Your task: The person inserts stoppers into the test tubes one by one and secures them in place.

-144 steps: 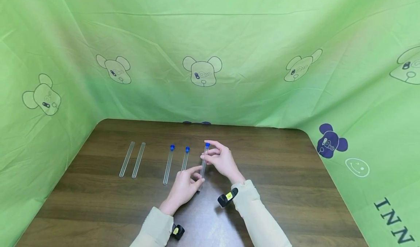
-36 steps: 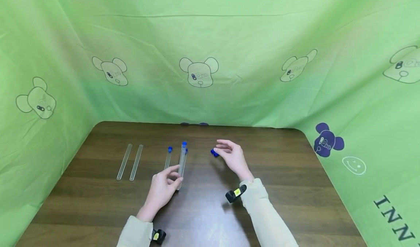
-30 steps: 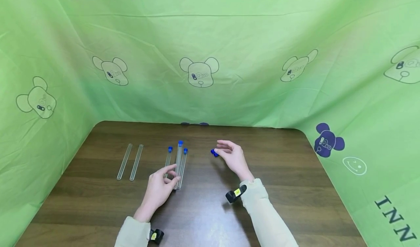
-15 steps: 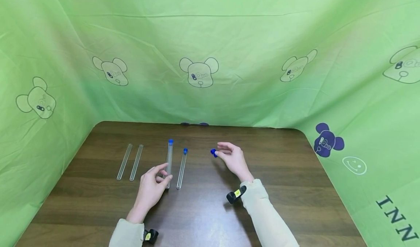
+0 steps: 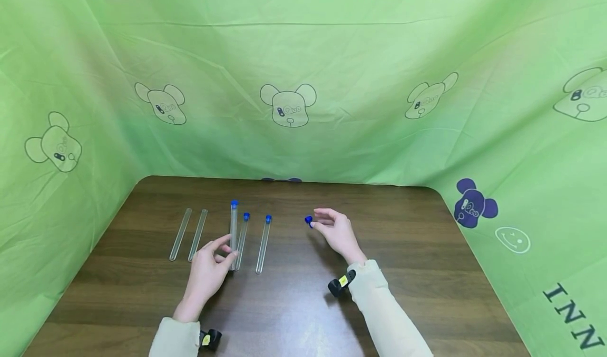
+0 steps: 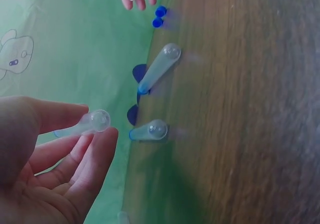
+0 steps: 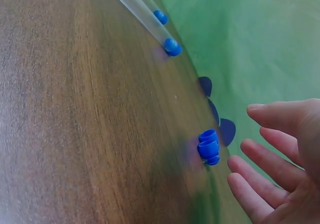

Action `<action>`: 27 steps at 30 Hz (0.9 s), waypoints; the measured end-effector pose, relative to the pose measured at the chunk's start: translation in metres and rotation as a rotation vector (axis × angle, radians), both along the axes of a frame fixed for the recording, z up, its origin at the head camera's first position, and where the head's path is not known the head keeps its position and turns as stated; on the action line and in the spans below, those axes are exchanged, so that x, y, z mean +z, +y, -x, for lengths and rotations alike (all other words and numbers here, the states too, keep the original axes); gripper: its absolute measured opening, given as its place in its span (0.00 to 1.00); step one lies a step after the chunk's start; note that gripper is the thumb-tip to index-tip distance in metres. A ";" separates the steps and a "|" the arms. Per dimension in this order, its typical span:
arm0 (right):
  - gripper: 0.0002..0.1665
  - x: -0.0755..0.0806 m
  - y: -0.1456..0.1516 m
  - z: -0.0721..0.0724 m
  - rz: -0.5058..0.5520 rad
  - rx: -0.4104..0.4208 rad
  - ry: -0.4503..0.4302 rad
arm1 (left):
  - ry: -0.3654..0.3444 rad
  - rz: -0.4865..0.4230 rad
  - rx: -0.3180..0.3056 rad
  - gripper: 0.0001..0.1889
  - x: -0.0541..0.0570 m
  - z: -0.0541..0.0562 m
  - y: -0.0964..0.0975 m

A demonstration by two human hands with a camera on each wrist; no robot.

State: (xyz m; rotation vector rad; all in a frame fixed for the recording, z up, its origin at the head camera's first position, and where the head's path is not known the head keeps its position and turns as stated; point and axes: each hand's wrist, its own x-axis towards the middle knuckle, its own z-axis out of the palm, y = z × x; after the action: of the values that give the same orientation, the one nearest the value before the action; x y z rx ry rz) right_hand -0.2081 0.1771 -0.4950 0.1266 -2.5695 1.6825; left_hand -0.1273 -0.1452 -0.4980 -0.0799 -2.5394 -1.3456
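Thumb and fingers of my left hand (image 5: 207,273) pinch a clear test tube (image 5: 234,222) with a blue cap, raised over the table and seen from its rounded end in the left wrist view. Just right of it lie two more capped test tubes: one close by (image 5: 242,241), the other farther right (image 5: 263,245). My right hand (image 5: 338,236) is beside two small loose blue caps (image 7: 208,146), its fingers relaxed and apart in the right wrist view, holding nothing. In the head view its thumb tip overlaps the caps.
Two test tubes without caps, the outer one (image 5: 180,234) and the inner one (image 5: 198,235), lie side by side to the left; my left hand is just by the inner one. The brown wooden table (image 5: 403,241) is bordered by a green printed curtain (image 5: 213,136).
Earlier both hands were on the capped tube; the right hand let go and moved right to the caps. Since then my left hand has carried the tube left past both lying capped tubes.
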 end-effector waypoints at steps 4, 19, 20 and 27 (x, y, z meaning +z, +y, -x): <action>0.23 -0.001 0.000 0.000 0.000 0.001 -0.007 | -0.032 0.006 0.007 0.21 0.002 0.000 -0.004; 0.22 -0.007 -0.001 0.000 -0.047 0.005 -0.004 | -0.143 0.031 0.023 0.22 0.001 0.004 -0.017; 0.22 -0.008 -0.001 0.001 -0.055 0.008 -0.001 | -0.150 0.037 0.022 0.23 0.001 0.004 -0.017; 0.20 -0.005 -0.002 -0.001 -0.088 0.037 0.000 | -0.187 0.072 0.022 0.23 -0.003 0.005 -0.022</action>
State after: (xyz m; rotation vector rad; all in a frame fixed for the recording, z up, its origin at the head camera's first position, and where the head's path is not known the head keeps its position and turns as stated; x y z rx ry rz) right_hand -0.2075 0.1752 -0.5005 0.1792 -2.6582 1.5815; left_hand -0.1325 -0.1672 -0.5009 0.0625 -2.7343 -1.3089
